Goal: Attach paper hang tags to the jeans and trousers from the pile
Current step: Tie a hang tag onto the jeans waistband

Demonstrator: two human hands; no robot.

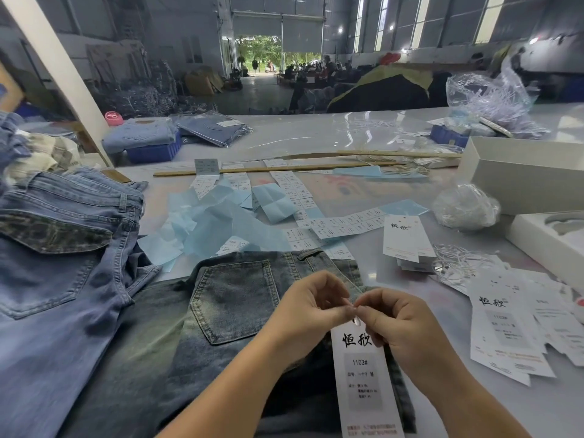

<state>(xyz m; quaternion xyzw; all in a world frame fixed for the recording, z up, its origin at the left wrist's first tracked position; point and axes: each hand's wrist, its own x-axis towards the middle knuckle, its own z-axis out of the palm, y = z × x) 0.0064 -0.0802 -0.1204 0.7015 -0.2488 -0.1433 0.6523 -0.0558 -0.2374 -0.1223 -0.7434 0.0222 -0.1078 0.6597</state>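
Table: the wide pale grey worktable (316,134) carried everything in reach.
Pile: the heap of lighter blue denim jeans (63,248) lay at the left, touching the pair being tagged.
Jeans in hand: the dark washed blue-grey jeans (221,311) lay flat, back pocket up, directly under both hands; heavy, limp cloth that would stay put.
Spare tags: a loose spread of white printed paper hang tags (512,327) sat to the right, just beside a tangle of clear loop strings (455,263).
Tag in hand: the long white paper hang tag with black brush lettering (363,374) hung from the fingers over the jeans; light and fairly stiff, likely to crease, so best held by its top edge near the hole.
String: the thin clear plastic string (347,279) ran from the waistband region to the fingertips; slippery, needing a fingertip pinch.
Left hand: the left hand (309,308) was curled, pinching the string end.
Right hand: the right hand (395,324) was curled, pinching the other end at the tag's top.
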